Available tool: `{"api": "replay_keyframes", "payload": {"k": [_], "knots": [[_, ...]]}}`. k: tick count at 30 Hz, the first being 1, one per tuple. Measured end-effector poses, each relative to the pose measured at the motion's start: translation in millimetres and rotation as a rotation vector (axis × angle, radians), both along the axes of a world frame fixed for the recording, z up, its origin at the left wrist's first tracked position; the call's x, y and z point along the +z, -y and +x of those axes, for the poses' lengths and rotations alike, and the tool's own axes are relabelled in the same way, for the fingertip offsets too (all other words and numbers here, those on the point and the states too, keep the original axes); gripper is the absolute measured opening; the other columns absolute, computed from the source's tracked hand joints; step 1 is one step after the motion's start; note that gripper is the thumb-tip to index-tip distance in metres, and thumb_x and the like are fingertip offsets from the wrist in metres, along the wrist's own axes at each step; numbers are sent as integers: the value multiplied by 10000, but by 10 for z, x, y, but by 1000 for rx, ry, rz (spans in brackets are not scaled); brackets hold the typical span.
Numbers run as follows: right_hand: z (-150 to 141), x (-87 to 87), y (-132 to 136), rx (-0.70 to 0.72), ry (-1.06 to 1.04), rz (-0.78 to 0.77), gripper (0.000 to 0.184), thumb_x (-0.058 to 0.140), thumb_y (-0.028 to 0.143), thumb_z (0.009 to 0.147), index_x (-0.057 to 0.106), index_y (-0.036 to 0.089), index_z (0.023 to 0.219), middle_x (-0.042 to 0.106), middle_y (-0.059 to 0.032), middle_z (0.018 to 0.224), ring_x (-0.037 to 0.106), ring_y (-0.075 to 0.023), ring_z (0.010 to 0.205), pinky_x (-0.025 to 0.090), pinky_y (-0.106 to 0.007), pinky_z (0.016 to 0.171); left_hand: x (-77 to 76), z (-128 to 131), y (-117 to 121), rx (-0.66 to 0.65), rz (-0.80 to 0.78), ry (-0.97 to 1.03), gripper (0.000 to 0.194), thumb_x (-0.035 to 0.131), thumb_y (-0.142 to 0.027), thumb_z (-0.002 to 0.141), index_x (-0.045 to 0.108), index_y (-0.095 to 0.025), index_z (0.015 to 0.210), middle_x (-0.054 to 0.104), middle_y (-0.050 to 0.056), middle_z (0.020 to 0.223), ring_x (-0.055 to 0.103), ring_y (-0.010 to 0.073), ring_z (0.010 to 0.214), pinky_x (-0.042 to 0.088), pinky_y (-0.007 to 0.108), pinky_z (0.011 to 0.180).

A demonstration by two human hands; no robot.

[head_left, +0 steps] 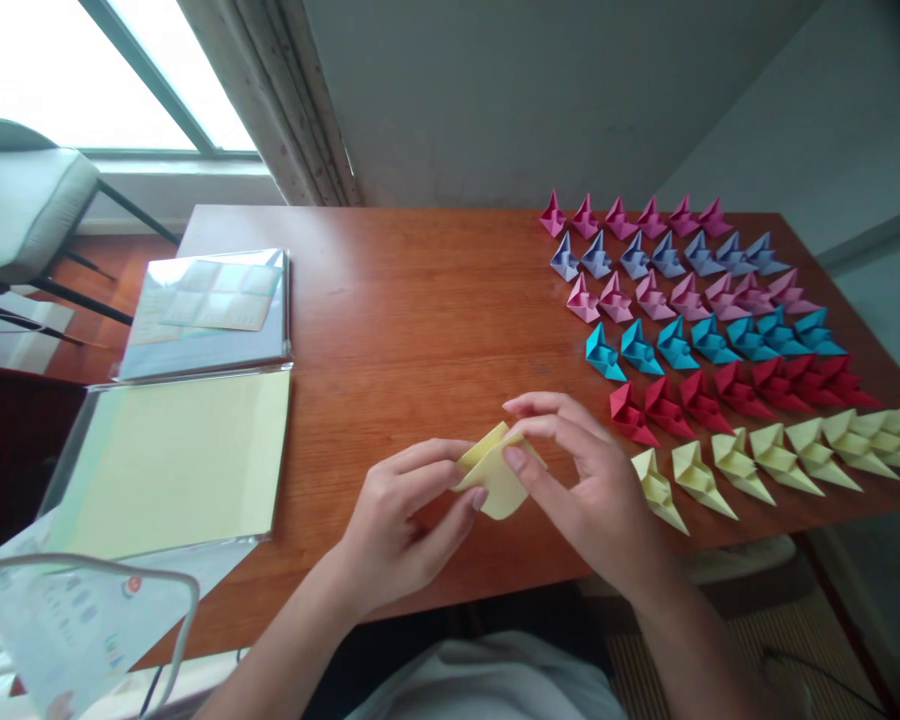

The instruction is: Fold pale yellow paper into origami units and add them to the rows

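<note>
A small piece of yellow paper [501, 488], bent over on itself, is held above the table's front part between both hands. My left hand [412, 515] pinches its left corner between thumb and fingers. On the other side, my right hand [581, 480] grips the upper right edge, thumb in front and fingers behind. The paper curves at its lower end, where it is not creased flat. Just right of my right hand, a row of pale yellow folded paper figures [776, 460] stands on the table.
Rows of folded figures in red [701, 400], turquoise [675, 343], pink [652, 295], lilac [667, 256] and magenta [617, 216] fill the wooden table's [420, 300] right side. At left lie a pack of yellow paper [187, 460] and a clear-wrapped pack [210, 310]. A chair [30, 200] stands beyond.
</note>
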State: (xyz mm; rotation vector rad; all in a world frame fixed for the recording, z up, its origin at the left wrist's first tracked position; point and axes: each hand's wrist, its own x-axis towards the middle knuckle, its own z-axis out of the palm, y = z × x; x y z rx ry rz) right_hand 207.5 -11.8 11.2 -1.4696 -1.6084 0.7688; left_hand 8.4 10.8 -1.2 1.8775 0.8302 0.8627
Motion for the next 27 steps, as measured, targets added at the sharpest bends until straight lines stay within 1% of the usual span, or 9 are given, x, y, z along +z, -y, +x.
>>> {"api": "replay_keyframes", "payload": {"k": [2,4,7,10,12,14,16,21,27], "knots": [[-20,-59,7,-8,-93,-64,101,651,249,920,670,236,1018,694,-56,1132,665,-198,1058,549,-342,933,7,-7,1,2,-28,22,112,610,-69,890,672,-162,884,710,72,981,662,124,804,523,208,735],[-41,-116,17,-16,-177,-114,147,665,277,914,658,234,1055,715,-47,1048,688,-185,962,576,-319,856,-8,-12,9,21,-47,30,114,613,-76,889,665,-171,924,701,60,946,653,127,793,522,214,728],[-79,-180,31,-63,-261,-128,201,683,287,899,651,223,1087,725,-41,956,699,-178,886,592,-306,806,-65,-12,29,121,-90,57,183,619,-111,897,622,-197,1058,688,51,943,654,150,847,534,238,765],[-121,-211,43,-103,-271,-114,205,700,293,887,671,218,1076,732,-42,923,701,-178,853,594,-303,784,-112,-2,28,204,-221,107,297,605,-182,932,549,-212,1222,693,70,1010,671,175,909,551,266,788],[-147,-217,48,-92,-243,-103,138,700,300,888,697,216,998,733,-44,905,696,-180,830,589,-305,770,-112,5,5,222,-292,92,220,617,-246,942,609,-194,1156,705,57,929,662,156,794,538,241,698],[-166,-218,52,-76,-222,-91,95,689,298,894,705,218,942,729,-40,881,689,-180,813,583,-306,762,-89,9,-23,237,-313,55,132,645,-296,930,681,-170,949,691,33,793,609,128,666,492,215,595],[-181,-218,55,-71,-223,-82,83,679,296,900,703,219,922,725,-36,871,686,-180,811,580,-305,760,-59,11,-44,255,-318,29,195,662,-314,919,683,-158,804,664,19,709,565,114,615,453,205,545],[-197,-222,58,-81,-255,-95,85,687,305,901,700,221,892,722,-30,868,687,-179,817,572,-297,752,-28,9,-41,269,-310,13,227,654,-314,927,683,-152,771,640,4,667,525,98,590,411,195,519],[-203,-224,59,-89,-261,-122,95,691,308,901,696,215,880,718,-27,853,682,-174,793,564,-287,726,-42,1,-35,247,-285,-6,231,628,-303,945,680,-153,776,647,5,671,537,101,586,412,202,520]]}}
